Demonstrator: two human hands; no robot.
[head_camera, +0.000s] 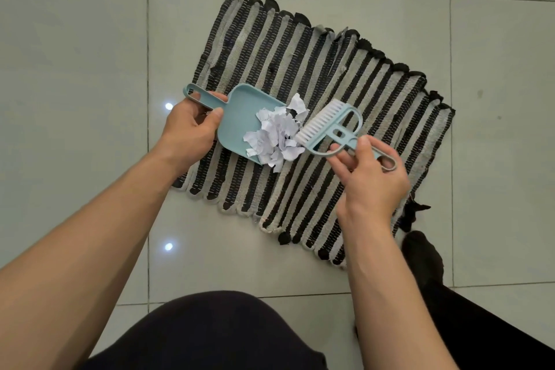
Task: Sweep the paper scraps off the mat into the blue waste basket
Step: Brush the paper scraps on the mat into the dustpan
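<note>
A black-and-grey striped mat [345, 75] lies on the tiled floor. My left hand [189, 129] grips the handle of a light blue dustpan [237, 117] whose mouth rests on the mat. A pile of white paper scraps [277, 135] sits at the pan's mouth, partly inside it and partly on the mat. My right hand [369, 171] holds the handle of a light blue hand brush [333, 129]; its white bristles touch the right side of the scraps. No blue waste basket is in view.
Pale floor tiles [75, 54] surround the mat on all sides. My dark-clothed knee [216, 330] fills the bottom centre, and my foot in a black sock [423, 261] stands at the mat's lower right corner.
</note>
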